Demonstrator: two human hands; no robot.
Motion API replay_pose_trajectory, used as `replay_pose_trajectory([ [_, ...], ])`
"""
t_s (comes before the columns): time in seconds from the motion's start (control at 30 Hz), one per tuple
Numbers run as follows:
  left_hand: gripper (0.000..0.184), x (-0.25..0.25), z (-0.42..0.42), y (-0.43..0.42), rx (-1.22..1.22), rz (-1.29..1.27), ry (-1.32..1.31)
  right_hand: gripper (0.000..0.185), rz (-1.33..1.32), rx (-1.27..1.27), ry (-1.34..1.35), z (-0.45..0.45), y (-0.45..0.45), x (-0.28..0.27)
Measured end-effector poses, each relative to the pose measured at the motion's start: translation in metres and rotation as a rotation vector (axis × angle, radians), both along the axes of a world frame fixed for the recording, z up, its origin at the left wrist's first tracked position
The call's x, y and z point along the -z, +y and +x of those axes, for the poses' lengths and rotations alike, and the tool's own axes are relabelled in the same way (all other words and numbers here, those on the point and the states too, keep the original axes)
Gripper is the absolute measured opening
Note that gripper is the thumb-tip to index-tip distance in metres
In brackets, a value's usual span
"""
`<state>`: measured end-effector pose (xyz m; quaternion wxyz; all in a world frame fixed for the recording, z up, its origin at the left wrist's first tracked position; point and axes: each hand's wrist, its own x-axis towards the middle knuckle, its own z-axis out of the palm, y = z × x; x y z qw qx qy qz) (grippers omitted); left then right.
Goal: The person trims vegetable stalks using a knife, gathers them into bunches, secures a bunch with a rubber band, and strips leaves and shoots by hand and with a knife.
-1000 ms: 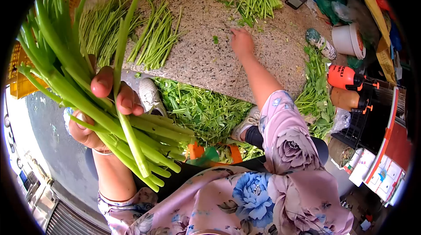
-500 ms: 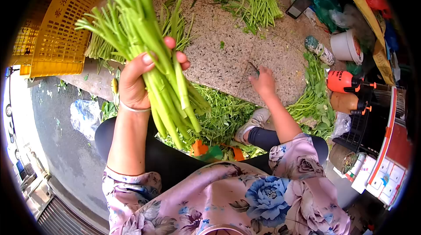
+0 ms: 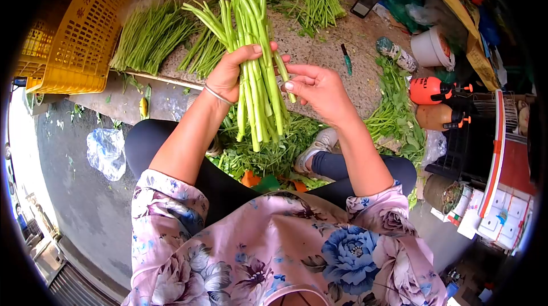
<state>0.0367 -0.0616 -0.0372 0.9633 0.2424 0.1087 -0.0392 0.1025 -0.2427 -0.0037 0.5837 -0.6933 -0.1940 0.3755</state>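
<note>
My left hand (image 3: 231,72) is wrapped round a thick bunch of leafless green vegetable stalks (image 3: 254,86), held raised with the cut ends pointing down towards me. At the bunch's right side, the thumb and forefinger of my right hand (image 3: 319,90) are closed on a single stalk (image 3: 282,78). A small green-and-black knife (image 3: 346,59) lies on the speckled stone slab (image 3: 359,86), beyond my right hand. Below the bunch, a heap of leafy greens (image 3: 268,155) covers the ground between my legs.
Piles of trimmed stalks (image 3: 151,38) lie at the slab's left, with another pile (image 3: 319,3) at the back. A yellow crate (image 3: 85,32) stands far left. Leafy stems (image 3: 397,112), orange spray bottles (image 3: 425,90) and a white bucket (image 3: 431,49) are right. A plastic bag (image 3: 107,153) lies left.
My right hand has left the slab and come to the bunch; the dark tool by its fingers now lies there, visible as a knife. My left hand and the bunch have moved right.
</note>
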Motion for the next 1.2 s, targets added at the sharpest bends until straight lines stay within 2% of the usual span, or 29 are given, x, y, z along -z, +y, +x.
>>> replay_pose_trajectory([
  [0.07,0.034,0.002,0.002,0.001,0.013,0.01,-0.037,0.036,-0.056,0.01,0.021,-0.002,-0.01,0.0],
  [0.2,0.036,0.016,0.005,0.001,-0.13,-0.001,0.047,0.033,0.026,0.046,0.065,-0.016,-0.02,0.003],
  [0.33,0.044,0.022,0.003,0.003,-0.114,0.053,0.035,0.029,0.13,-0.038,0.073,-0.022,-0.016,0.014],
  [0.4,0.046,0.02,0.002,-0.003,-0.094,0.043,-0.015,0.028,0.056,-0.045,0.053,-0.02,-0.015,0.015],
  [0.5,0.045,0.017,-0.002,-0.01,-0.02,0.006,-0.019,0.034,0.035,-0.099,0.031,-0.019,-0.018,0.024],
  [0.53,0.043,0.016,-0.003,-0.011,0.031,-0.007,-0.004,0.038,0.03,-0.049,0.128,-0.019,-0.02,0.024],
  [0.6,0.036,0.016,-0.004,-0.024,-0.045,0.096,0.039,0.042,0.027,-0.037,0.222,-0.02,-0.02,0.027],
  [0.67,0.042,0.026,-0.002,-0.04,-0.091,0.313,0.024,0.052,0.051,0.004,0.362,-0.025,-0.019,0.036],
  [0.73,0.056,0.02,-0.001,-0.055,-0.169,0.596,0.001,0.067,-0.007,-0.147,0.335,-0.029,-0.016,0.048],
  [0.8,0.065,0.021,0.002,-0.063,-0.367,0.976,-0.151,0.077,0.048,-0.073,-0.014,-0.037,-0.01,0.075],
  [0.87,0.067,0.031,0.009,-0.069,-0.348,0.954,-0.208,0.073,0.091,0.054,-0.073,-0.033,-0.01,0.103],
  [0.93,0.069,0.028,0.018,-0.065,-0.312,0.934,-0.267,0.071,0.127,0.043,-0.12,-0.022,-0.01,0.109],
  [0.97,0.068,0.028,0.022,-0.063,-0.194,1.013,-0.267,0.071,0.125,0.041,-0.117,-0.01,-0.009,0.113],
  [1.0,0.067,0.028,0.028,-0.062,-0.072,1.085,-0.265,0.064,-0.032,-0.023,-0.315,0.006,-0.009,0.119],
  [1.07,0.063,0.042,0.047,-0.063,-0.101,1.015,-0.334,0.058,-0.191,-0.092,-0.5,0.033,-0.016,0.139],
  [1.1,0.061,0.038,0.053,-0.063,-0.125,1.07,-0.373,0.049,-0.285,-0.103,-0.953,0.046,-0.024,0.154],
  [1.2,0.055,0.035,0.07,-0.049,-0.104,1.143,-0.452,0.039,0.293,0.146,0.019,0.06,-0.02,0.159],
])
